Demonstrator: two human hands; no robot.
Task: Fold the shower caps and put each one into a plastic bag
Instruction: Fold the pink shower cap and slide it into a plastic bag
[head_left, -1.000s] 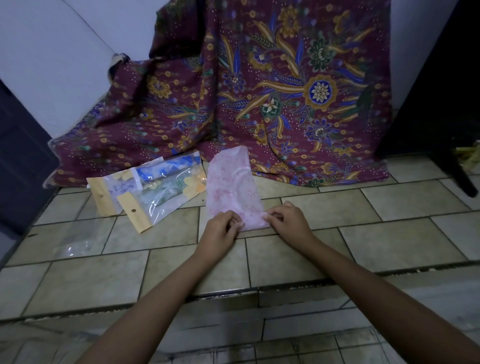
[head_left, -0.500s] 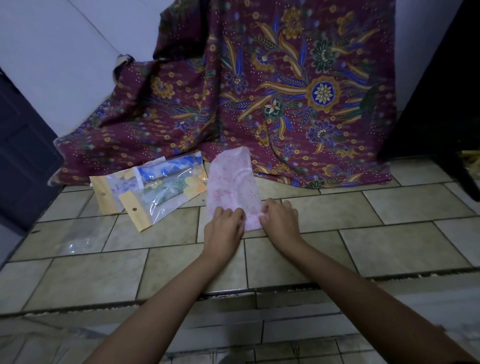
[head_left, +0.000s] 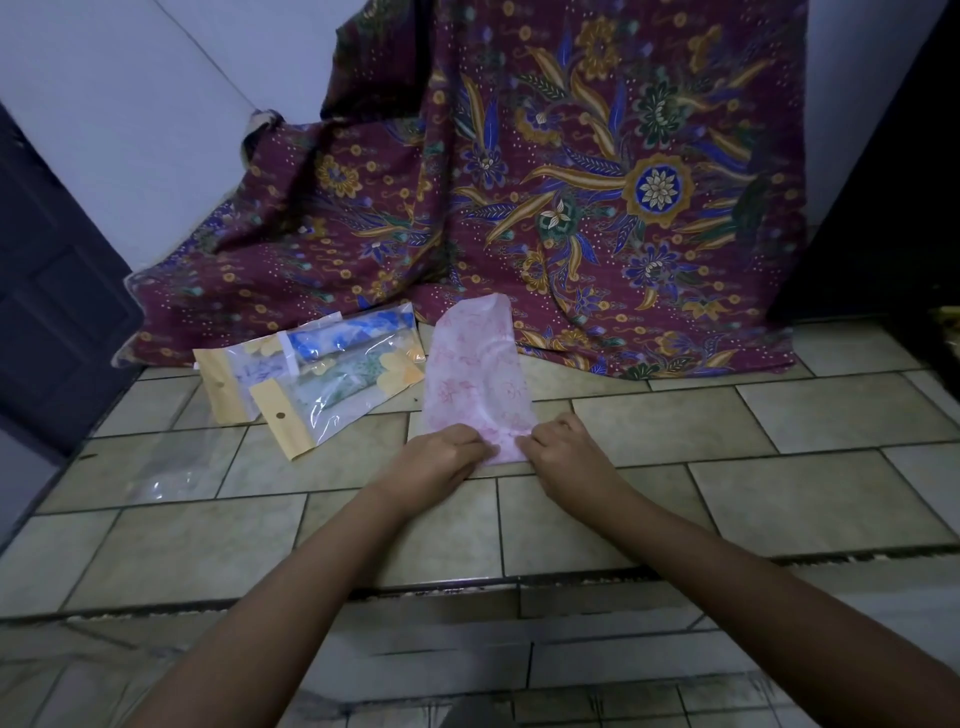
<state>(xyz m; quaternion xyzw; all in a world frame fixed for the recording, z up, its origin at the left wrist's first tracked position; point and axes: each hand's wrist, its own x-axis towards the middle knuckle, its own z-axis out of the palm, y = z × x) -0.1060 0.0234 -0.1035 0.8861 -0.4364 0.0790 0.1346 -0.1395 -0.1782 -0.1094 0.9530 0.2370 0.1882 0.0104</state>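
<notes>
A pink patterned shower cap (head_left: 475, 369) lies flattened into a long strip on the tiled floor, running away from me. My left hand (head_left: 441, 457) and my right hand (head_left: 569, 449) both pinch its near end, fingers closed on the plastic. To the left lie two filled plastic bags with yellow header cards (head_left: 332, 387), one holding a blue cap, the other a green one. An empty clear plastic bag (head_left: 166, 467) lies flat on the tiles further left.
A maroon batik cloth (head_left: 545, 197) drapes down the wall onto the floor behind the cap. A dark door (head_left: 47, 291) stands at left and dark furniture (head_left: 883, 208) at right. A tiled step edge (head_left: 467, 587) runs across below my forearms.
Both hands stay on the cap's near end; they came close together half a second ago and have spread slightly apart again. The cap's near edge has shifted a little.
</notes>
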